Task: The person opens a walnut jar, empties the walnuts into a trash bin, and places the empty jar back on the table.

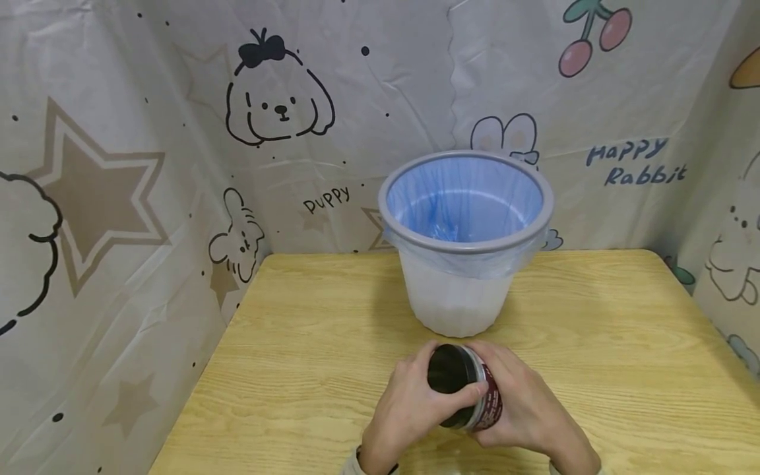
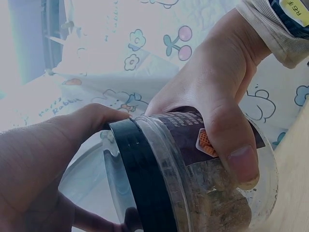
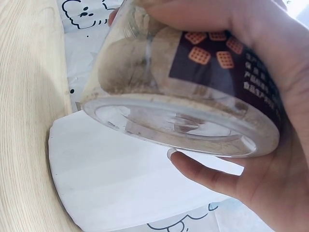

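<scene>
While both hands meet at the near edge of a pale wooden table [image 1: 309, 343], they hold one clear plastic jar [image 1: 475, 396] between them, tipped on its side above the tabletop. The right hand [image 1: 528, 409] is wrapped around the jar's body, fingers and thumb curled over a dark maroon label [image 3: 227, 63] printed with small orange waffle squares. The left hand [image 1: 404, 402] is closed around the jar's black lid [image 1: 449, 371], which points up and away from the person, thumb lying across its edge.

From the left wrist view, the lid [image 2: 140, 179] sits against the jar's clear shoulder, and the right thumb [image 2: 231, 140] presses across the label. Brownish crumbly contents [image 2: 217, 203] show through the plastic (what they are cannot be told). From the right wrist view, the jar's transparent base [image 3: 178, 121] faces the camera, with one fingertip [image 3: 203, 171] of the right hand touching beneath its rim.

Just beyond the hands, near the middle of the table, stands a white waste bin [image 1: 457, 297] with a grey rim [image 1: 466, 247] and a blue plastic liner [image 1: 463, 198] folded over its top. The bin is upright and close to the jar but not touching it.

Behind and on both sides hangs a beige cartoon-print sheet [image 1: 119, 165] with puppies, rabbits, stars and cherries.
</scene>
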The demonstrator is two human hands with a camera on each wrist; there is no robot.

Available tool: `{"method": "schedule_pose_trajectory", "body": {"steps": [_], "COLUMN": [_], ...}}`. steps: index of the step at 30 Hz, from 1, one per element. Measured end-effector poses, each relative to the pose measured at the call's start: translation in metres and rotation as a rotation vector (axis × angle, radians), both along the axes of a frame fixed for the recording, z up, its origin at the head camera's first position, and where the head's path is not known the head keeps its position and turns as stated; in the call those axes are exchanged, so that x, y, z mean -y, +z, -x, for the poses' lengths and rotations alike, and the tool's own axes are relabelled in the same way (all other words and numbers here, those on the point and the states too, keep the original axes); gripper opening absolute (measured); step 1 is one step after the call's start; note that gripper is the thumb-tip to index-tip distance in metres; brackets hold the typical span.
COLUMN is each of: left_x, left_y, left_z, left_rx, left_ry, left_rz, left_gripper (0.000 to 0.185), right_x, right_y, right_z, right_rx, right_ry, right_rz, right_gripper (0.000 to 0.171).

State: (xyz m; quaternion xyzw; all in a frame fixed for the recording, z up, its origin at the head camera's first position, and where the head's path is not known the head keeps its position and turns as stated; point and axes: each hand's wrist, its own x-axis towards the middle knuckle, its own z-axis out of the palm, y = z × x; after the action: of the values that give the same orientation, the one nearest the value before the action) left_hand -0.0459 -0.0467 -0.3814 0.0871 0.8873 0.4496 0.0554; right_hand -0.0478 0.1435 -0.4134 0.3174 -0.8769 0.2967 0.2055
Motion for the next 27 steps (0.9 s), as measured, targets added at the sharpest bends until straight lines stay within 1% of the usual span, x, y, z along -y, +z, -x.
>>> {"method": "schedule_pose_trajectory", "body": {"steps": [9, 15, 22, 27], "left_x": [0.0001, 0.0005, 0.0003, 0.0001], "left_y": [0.0013, 0.0011, -0.0006, -0.0015], "left_z": [0.0001, -0.0003, -0.0001, 0.0], "left_rx": [0.008, 0.01, -0.018, -0.024], "left_ry": [0.002, -0.006, -0.011, -0.019], "left_rz": [0.013, 0.016, 0.036, 0.035], "left_gripper": [0.07, 0.071, 0.067, 0.065], "right_x": [0.001, 0.0026, 0.0006, -0.0001], "right_y": [0.0002, 0.001, -0.0006, -0.0015], "right_z": [-0.0004, -0.0011, 0.0005, 0.0009], "right_rx": [0.008, -0.016, -0.005, -0.004], "right_ry": [0.006, 0.017, 0.002, -0.01], "right_rz": [0.008, 0.04, 0.004, -0.013], "right_gripper": [0.101, 0.103, 0.102, 0.101]}}
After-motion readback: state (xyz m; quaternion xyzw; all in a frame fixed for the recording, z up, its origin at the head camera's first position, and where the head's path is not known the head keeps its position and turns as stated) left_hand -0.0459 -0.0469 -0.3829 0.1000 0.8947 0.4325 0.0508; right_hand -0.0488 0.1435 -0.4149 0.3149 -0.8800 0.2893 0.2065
